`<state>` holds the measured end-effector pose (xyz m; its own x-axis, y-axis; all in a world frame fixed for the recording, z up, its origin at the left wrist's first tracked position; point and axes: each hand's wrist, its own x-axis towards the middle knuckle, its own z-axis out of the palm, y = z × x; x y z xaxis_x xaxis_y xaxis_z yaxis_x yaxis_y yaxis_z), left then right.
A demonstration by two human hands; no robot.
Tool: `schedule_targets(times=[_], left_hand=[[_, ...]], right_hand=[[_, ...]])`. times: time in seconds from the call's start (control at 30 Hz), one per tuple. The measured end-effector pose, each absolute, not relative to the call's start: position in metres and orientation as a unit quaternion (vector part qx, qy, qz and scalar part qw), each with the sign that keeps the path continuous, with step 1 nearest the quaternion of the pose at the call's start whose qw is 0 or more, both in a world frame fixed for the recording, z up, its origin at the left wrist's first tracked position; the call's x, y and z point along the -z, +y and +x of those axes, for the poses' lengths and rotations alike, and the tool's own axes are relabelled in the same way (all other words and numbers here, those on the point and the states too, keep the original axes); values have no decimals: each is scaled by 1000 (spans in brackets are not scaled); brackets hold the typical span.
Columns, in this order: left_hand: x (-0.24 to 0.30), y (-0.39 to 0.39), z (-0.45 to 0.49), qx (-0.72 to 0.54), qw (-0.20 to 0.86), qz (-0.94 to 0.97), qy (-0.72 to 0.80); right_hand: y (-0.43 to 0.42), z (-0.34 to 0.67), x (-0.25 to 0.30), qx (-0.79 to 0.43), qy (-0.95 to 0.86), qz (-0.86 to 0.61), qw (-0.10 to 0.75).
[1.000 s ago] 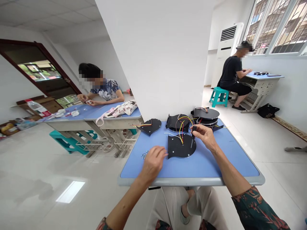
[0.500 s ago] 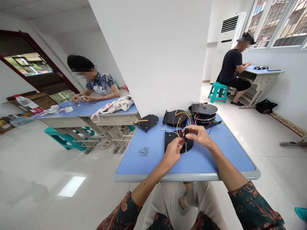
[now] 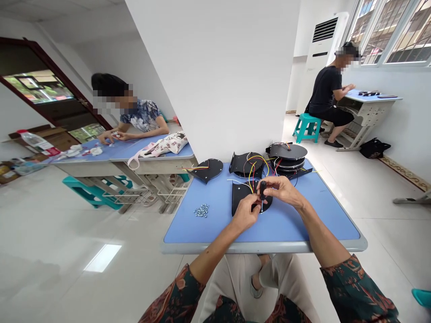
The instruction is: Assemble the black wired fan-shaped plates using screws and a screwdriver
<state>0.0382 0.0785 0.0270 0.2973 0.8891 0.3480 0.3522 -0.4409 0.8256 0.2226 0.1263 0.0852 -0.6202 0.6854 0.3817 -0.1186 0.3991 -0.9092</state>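
My right hand (image 3: 281,190) is shut on a black-handled screwdriver (image 3: 262,190), whose thin shaft points down at a black plate (image 3: 239,195). My left hand (image 3: 245,215) is bent over that plate, with its fingertips close to the shaft and the tip. The hand hides the plate's lower part, and I cannot tell if those fingers pinch something small. Red, yellow and white wires (image 3: 251,177) run from the plate. A small heap of metal screws or nuts (image 3: 201,210) lies to the left of my left hand.
The blue table (image 3: 256,233) also bears a black plate (image 3: 208,169), a bent plate with wires (image 3: 245,165) and a stack of plates (image 3: 288,157). A white pillar (image 3: 215,80) stands beyond it. Co-workers sit at other desks: one (image 3: 141,119) left, one (image 3: 325,94) right.
My left hand has moved from beside the screw heap onto the plate, next to the screwdriver tip. My right hand has brought the screwdriver upright over the plate. The screw heap now shows fully.
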Motion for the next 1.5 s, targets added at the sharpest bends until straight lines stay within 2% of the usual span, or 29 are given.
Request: schedule_targets(times=[0.1,0.27,0.53,0.93,1.2,1.3,1.37,1.5], left_hand=[[-31,73,38,-412,278,765,409],[-32,74,40,-413,267,763,419],[-31,76,43,-411,243,762,437],[-32,77,42,-400,305,735,454],[-32,77,42,-399,314,732,454],[-34,76,42,-394,319,735,450],[-35,76,42,-391,319,735,453],[-37,75,44,-395,312,731,462]], right_hand=[[126,223,-85,-518,-737,-193,389],[126,223,-83,-504,-746,-205,384],[122,218,-86,-410,-752,-226,464],[121,220,-90,-478,-743,-172,435],[125,219,-80,-589,-700,-111,388],[124,218,-80,-579,-705,-126,389],[124,218,-81,-556,-714,-147,400],[126,217,-81,-478,-707,-213,475]])
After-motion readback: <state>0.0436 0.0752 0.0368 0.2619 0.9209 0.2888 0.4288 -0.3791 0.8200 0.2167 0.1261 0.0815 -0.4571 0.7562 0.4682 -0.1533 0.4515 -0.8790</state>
